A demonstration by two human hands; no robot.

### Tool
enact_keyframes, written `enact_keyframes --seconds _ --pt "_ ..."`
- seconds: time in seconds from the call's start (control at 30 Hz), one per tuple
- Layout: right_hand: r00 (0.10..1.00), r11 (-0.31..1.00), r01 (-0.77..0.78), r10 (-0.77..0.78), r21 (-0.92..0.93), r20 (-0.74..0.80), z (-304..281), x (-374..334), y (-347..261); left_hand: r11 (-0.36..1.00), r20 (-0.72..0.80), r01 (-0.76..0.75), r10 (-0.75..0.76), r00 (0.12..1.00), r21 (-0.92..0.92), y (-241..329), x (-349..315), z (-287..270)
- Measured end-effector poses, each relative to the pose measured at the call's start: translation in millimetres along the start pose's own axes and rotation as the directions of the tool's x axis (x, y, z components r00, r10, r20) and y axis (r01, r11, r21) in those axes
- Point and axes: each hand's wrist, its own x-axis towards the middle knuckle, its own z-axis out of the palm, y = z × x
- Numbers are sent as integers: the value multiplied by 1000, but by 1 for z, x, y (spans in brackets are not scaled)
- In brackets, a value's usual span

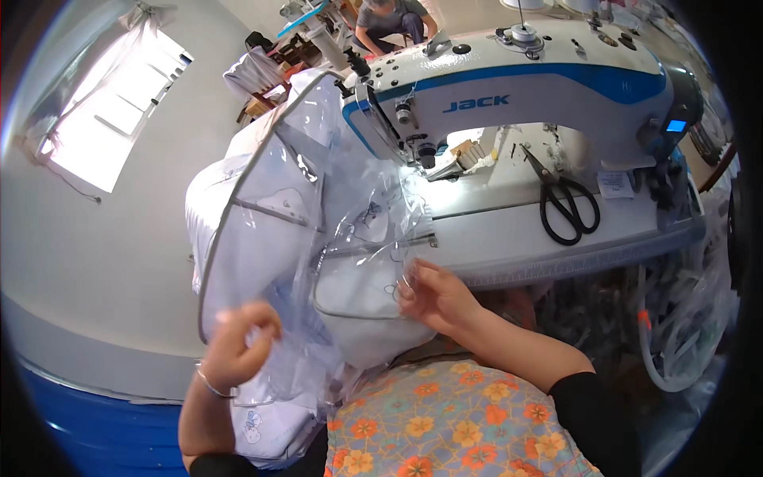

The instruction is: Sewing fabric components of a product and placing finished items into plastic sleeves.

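A large piece of clear plastic sheeting (266, 266) with grey piped edges drapes off the left end of a white and blue sewing machine (548, 87). Part of it, with a zip and small printed figures, lies near the needle, under the machine's light. My right hand (437, 296) is at the near right edge of this piece, thumb and fingers pinched together on the plastic. Over the sheeting's lower left part is my left hand (242, 342), smeared by motion; whether its fingers hold anything is unclear. White printed fabric (266, 425) hangs below it.
Black-handled scissors (566, 203) lie on the machine bed, near a small white label (614, 185). Scraps (469, 155) sit behind the needle. Clear plastic strips (675, 318) hang at the right. Another person (389, 20) sits at the back. A bright window (119, 111) is at left.
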Motion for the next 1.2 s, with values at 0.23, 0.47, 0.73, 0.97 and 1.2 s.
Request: enact_keyframes --seconds 0.23,0.47,0.73,0.97,1.2 --pt "953 827 116 -249 -550 -174 33 -32 5 681 492 -526 271 827 509 89 178 81" --pt "950 381 -261 -63 -887 -306 53 -37 3 637 481 -313 -104 870 705 31 195 130" --pt "939 -473 289 -31 -832 343 32 -51 -46 471 461 -430 55 886 771 -14 210 139" --pt "937 -856 200 23 -478 349 2 -20 -52 487 361 -662 576 734 569 -49 221 142" --pt "898 -736 308 15 -603 440 17 -24 -97 607 521 -561 267 811 563 -19 214 147"
